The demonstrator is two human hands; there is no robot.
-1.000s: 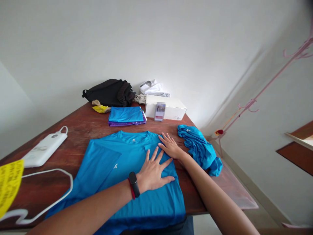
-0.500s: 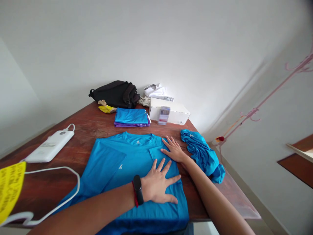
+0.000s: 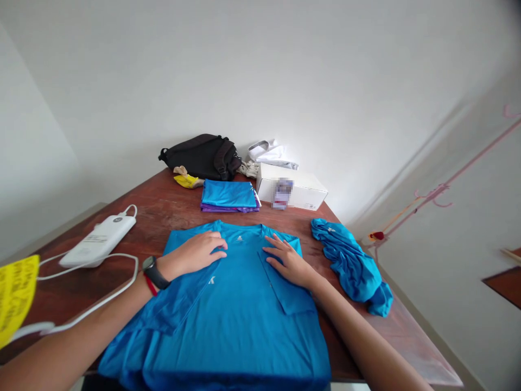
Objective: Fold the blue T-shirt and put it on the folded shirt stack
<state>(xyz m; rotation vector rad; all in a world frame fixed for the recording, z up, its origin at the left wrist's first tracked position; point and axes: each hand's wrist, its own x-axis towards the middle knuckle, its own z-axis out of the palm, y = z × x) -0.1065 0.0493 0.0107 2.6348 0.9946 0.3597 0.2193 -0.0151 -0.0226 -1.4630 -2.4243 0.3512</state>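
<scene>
A bright blue t-shirt (image 3: 236, 320) lies spread on the wooden table (image 3: 163, 209), both sleeves folded inward. My left hand (image 3: 195, 254), with a black watch on its wrist, rests on the folded left sleeve near the collar, fingers loosely curved and flat on the cloth. My right hand (image 3: 287, 262) lies open with fingers spread on the folded right sleeve. Neither hand grips anything.
A crumpled blue shirt (image 3: 352, 266) lies at the right. Folded blue and purple shirts (image 3: 228, 195), a white box (image 3: 291, 187), a black bag (image 3: 201, 156) and white cloth sit at the back. A white power bank (image 3: 97, 241) with cable and yellow paper (image 3: 14, 296) are left.
My left hand has moved from the shirt's right side across to the left sleeve near the collar. My right hand has shifted slightly inward on the right sleeve. The view has shifted.
</scene>
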